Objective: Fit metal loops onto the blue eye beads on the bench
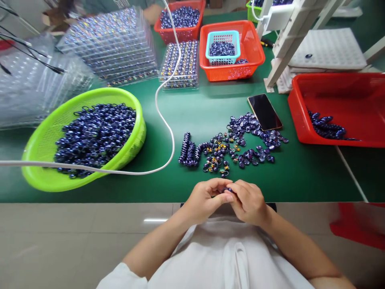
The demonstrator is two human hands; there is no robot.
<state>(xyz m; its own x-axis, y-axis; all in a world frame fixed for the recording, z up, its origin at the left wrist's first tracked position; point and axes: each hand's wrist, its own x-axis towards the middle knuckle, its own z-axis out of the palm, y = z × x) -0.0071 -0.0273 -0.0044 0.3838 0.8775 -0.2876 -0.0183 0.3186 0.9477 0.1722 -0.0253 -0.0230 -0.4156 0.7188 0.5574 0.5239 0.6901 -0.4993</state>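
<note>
- Our left hand (203, 202) and right hand (251, 202) meet over the near edge of the green desk (162, 186).
- We pinch a small dark blue piece (227, 190) between the fingertips of both hands, which are closed narrowly around it; the fingers hide most of its shape.
- Just beyond our hands lie pieces with orange bits (218, 150), many with small dark loops.
- To the left of these, ribbed dark rolls (189, 151) rest on the desk, close together.
- Loose shiny pieces (243, 125) spread out to the right, reaching a phone (265, 111) that lies face up with a dark screen.
- On our left, a lime-green basket (37, 148) holds a large heap of looped pieces (99, 132); a white cable (165, 118) crosses over its front and curves across the desk.
- On our right, a red bin (361, 104) has dark strands (326, 126) gathered toward its left side.
- At the back, an orange-red basket (228, 74) carries a light blue basket (223, 60) filled with small dark pieces.
- Left of that, we see a filled clear tray (180, 64), with another red basket (180, 35) behind it and a tall stack of clear trays (114, 52) beside it.
</note>
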